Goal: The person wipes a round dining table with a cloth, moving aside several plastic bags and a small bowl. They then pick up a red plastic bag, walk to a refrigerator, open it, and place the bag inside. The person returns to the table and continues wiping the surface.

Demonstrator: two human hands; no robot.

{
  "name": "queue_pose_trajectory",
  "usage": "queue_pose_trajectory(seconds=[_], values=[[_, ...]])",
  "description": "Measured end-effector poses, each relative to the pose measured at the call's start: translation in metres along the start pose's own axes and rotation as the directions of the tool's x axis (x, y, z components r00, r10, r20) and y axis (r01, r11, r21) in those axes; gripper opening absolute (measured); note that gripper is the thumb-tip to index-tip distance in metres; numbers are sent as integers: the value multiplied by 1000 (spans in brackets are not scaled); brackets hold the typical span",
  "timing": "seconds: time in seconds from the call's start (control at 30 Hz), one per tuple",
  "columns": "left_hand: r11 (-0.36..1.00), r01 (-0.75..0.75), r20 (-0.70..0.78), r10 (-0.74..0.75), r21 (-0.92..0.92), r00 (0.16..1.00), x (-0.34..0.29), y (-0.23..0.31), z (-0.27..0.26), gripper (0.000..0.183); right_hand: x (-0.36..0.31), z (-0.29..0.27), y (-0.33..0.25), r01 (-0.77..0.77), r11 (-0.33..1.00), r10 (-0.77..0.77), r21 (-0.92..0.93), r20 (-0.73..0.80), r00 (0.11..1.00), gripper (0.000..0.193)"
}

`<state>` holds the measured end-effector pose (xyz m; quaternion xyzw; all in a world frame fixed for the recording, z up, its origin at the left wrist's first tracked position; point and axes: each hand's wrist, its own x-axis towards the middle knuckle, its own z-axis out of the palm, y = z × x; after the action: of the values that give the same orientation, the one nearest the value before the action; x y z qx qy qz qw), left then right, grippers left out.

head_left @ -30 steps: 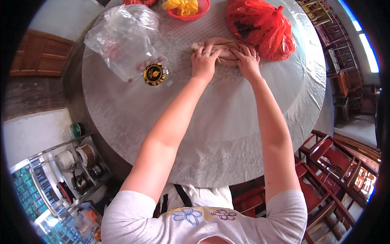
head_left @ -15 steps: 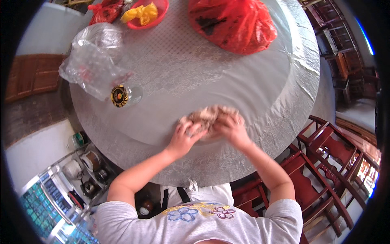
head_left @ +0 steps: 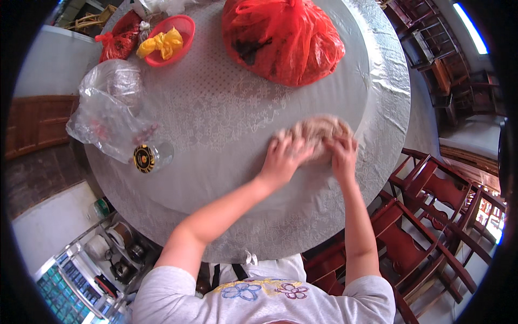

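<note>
A: How is the grip noted?
B: Bunched tan cloth (head_left: 322, 128), right of centre, is gripped along its near edge by the curled fingers of left hand (head_left: 283, 157) and right hand (head_left: 343, 154); some blur noted.
A: Beneath?
B: Grey-covered table (head_left: 216, 201).
A: Farther out?
B: Red bag (head_left: 294, 46) placed upper centre; dark-lidded jar (head_left: 163, 155) seen at left, beside clear plastic bag (head_left: 102, 116); yellow bundle (head_left: 168, 44) held in red basin (head_left: 186, 33), upper left.

Cloth (head_left: 318, 129) blurred, partly hidden by the hands (head_left: 283, 160), large red bag (head_left: 302, 48) cut off at top
</note>
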<state>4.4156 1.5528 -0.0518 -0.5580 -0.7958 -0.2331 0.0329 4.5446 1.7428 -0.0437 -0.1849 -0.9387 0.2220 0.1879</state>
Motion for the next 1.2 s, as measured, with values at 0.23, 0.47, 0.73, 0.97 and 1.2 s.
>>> queue_pose_trajectory(seconds=[0.23, 0.47, 0.73, 0.97, 1.2], values=[[960, 253, 46, -249, -120, 967, 29, -48, -72, 68, 63, -43, -39, -85, 996, 85, -6, 86, 993, 50], [343, 570, 16, -847, -747, 531, 170, -210, -35, 93, 282, 33, 79, -399, 750, 427, 528, 74, 901, 86], [249, 442, 22, -852, -861, 523, 201, -233, -34, 45, 324, 31, 33, -594, 424, 363, 684, 473, 803, 42], [545, 232, -256, -673, -805, 694, 182, -222, -59, 46, 280, 39, -58, -304, 261, 287, 916, 227, 931, 49], [693, 373, -343, -663, -617, 665, 50, -173, -135, 38, 164, 58, -140, -410, 92, 264, 907, 375, 889, 50]])
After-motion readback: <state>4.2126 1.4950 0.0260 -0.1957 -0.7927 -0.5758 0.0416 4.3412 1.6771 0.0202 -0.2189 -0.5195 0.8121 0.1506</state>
